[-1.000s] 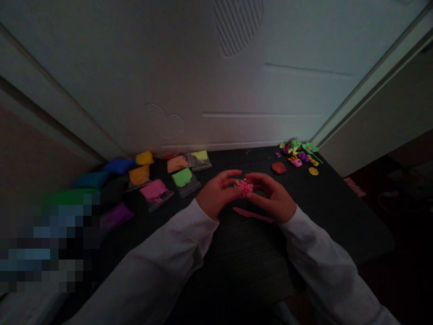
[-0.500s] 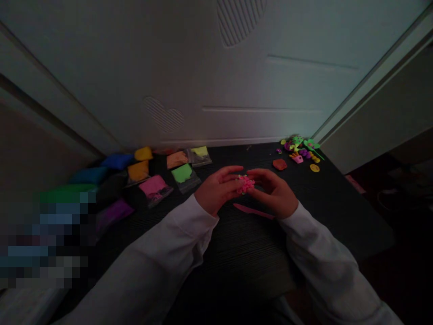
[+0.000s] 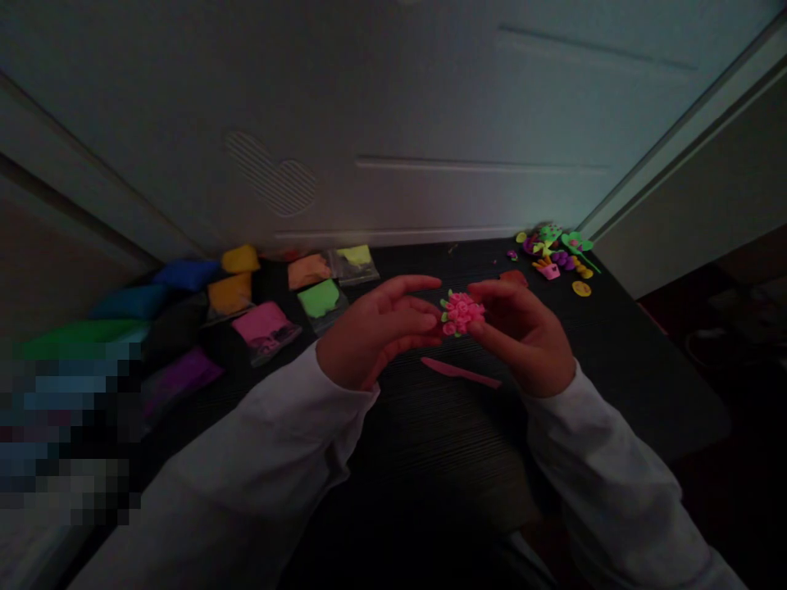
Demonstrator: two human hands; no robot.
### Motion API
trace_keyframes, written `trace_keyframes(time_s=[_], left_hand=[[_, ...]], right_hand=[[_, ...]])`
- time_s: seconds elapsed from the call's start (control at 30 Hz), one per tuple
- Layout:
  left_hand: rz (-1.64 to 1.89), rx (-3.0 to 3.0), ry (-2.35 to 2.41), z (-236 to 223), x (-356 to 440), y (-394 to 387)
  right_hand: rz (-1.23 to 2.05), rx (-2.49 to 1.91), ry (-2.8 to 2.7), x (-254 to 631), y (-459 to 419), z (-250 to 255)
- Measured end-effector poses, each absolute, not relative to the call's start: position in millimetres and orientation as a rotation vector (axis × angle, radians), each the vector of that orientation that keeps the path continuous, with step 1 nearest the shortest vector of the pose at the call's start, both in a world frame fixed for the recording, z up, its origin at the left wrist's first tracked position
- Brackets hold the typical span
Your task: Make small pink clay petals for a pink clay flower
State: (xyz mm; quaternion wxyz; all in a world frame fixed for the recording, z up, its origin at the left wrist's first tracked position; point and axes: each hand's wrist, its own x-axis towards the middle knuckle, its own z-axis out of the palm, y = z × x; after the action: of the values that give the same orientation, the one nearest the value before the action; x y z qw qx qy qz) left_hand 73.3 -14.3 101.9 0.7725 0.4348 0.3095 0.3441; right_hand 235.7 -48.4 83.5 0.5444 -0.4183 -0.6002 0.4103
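A small clay flower cluster [image 3: 462, 313], pink with light green leaves along its edge, is held up over the dark table. My right hand [image 3: 525, 336] grips its right side between thumb and fingers. On the other side, my left hand [image 3: 387, 328] has its index finger stretched out and its thumb apart from it. The left fingertips come close to the leaves; whether they touch is unclear. Below the hands lies a pink plastic clay knife [image 3: 461, 372] on the tabletop.
Bags of coloured clay, among them a pink bag [image 3: 264, 326] and a green bag [image 3: 320, 299], lie at the left. Small clay figures [image 3: 557, 250] and a flat red piece [image 3: 513, 280] are at the back right. A white panelled door [image 3: 418, 197] stands behind the table [image 3: 406, 459].
Both hands look nearer and the left fingers have moved away from the cluster, leaving more of it showing. My right hand keeps its grip. The view has shifted slightly.
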Motion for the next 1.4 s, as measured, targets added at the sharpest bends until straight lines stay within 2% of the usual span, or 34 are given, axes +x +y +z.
trace_keyframes(time_s=[0.23, 0.8, 1.4], left_hand=[[0.687, 1.101, 0.685, 112.6, 72.2, -19.1], [0.721, 1.016, 0.703, 110.0, 77.3, -19.7], [0.77, 1.056, 0.671, 99.5, 79.0, -18.7]], right_hand=[[0.959, -0.92, -1.401, 233.7, -51.3, 89.7], [0.962, -0.955, -1.413, 235.0, -49.5, 88.0], [1.186, -0.953, -1.278, 236.9, -44.3, 80.5]])
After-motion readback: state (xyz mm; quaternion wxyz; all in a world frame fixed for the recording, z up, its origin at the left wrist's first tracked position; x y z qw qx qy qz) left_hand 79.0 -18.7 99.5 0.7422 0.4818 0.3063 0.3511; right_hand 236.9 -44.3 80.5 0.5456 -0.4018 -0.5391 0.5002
